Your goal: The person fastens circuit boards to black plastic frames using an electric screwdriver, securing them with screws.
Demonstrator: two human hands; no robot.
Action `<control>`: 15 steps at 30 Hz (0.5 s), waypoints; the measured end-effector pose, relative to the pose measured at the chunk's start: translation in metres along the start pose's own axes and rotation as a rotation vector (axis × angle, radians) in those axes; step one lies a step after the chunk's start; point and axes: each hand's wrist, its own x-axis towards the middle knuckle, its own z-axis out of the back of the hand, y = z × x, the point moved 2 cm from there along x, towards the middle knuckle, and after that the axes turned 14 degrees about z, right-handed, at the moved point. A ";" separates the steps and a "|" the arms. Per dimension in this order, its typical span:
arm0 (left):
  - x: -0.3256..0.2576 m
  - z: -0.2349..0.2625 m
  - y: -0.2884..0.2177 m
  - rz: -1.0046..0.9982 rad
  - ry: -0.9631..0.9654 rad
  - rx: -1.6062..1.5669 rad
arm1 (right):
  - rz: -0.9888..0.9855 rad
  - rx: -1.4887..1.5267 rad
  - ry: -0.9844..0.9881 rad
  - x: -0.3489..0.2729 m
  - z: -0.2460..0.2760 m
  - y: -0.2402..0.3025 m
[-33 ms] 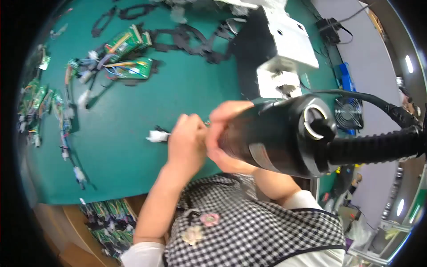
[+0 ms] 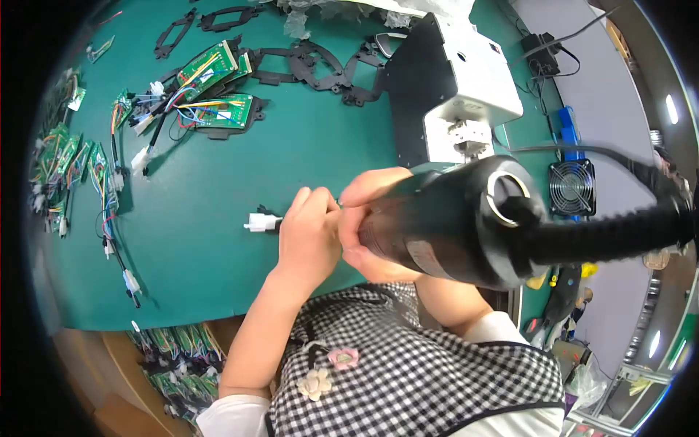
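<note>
Spread along the far left of the green mat (image 2: 218,218): wired circuit boards (image 2: 217,111), out of the way. At centre, left hand (image 2: 309,233) pinched shut on a small piece with a white plug (image 2: 256,223) poking out leftward, steadying it. Right hand (image 2: 371,226) wrapped tight round a black power screwdriver (image 2: 444,222), tip hidden between both hands.

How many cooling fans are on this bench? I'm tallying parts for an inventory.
1: a black square fan stands at the right edge of the green table, beyond the big black power tool. Others may be hidden behind that tool or the white machine.
</note>
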 end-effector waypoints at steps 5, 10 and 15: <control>0.007 -0.006 -0.001 -0.018 -0.071 -0.077 | -0.038 0.133 0.172 -0.034 0.010 -0.027; 0.004 0.019 -0.011 -0.031 -0.025 0.074 | -0.076 0.115 -0.384 -0.031 0.019 0.010; 0.056 0.101 0.002 -0.112 -0.297 0.089 | 0.217 0.374 -0.720 -0.039 0.058 0.045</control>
